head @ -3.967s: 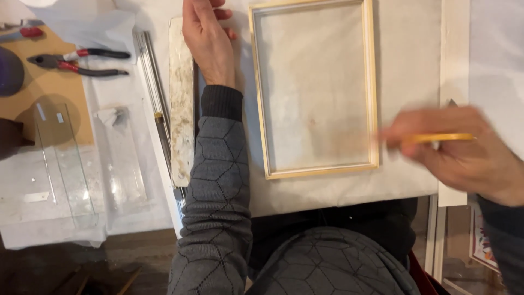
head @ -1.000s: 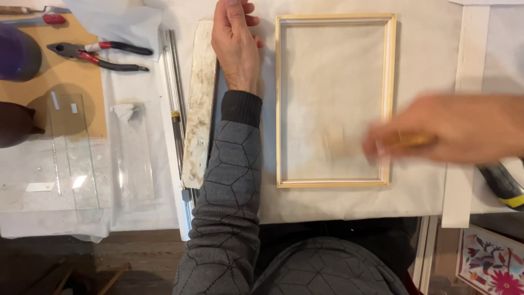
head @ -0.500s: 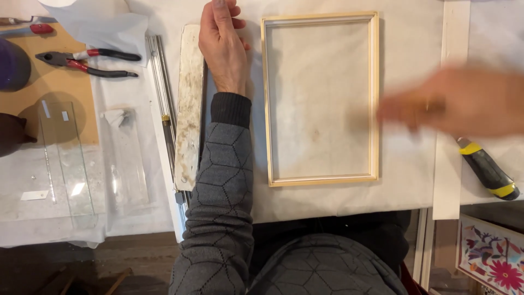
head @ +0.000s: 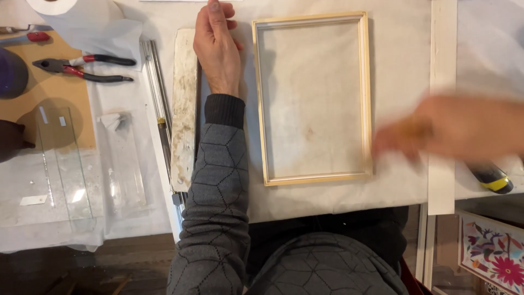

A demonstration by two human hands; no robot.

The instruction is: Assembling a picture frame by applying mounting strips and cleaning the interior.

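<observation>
My left hand [head: 218, 49] lies flat on the white paper cover, fingers together, holding nothing. It rests between a stained white board [head: 184, 109] and the left rail of a light wooden frame [head: 319, 178]. The empty rectangular frame lies flat. My right hand [head: 458, 128] is blurred by motion just right of the frame's right rail, over a long wooden strip [head: 441, 54]. Its fingers look closed on a small orange-brown pencil [head: 408, 128], which is blurred too.
A yellow and black utility knife [head: 491, 177] lies under my right wrist. To the left are thin metal rods [head: 158, 98], red-handled pliers [head: 82, 68], clear glass strips [head: 60, 164] and a paper roll [head: 82, 22]. A floral picture [head: 491, 251] shows at the bottom right.
My right hand has swung about at the frame's right side and now sits lower than half a second ago. My left hand and the frame have stayed put.
</observation>
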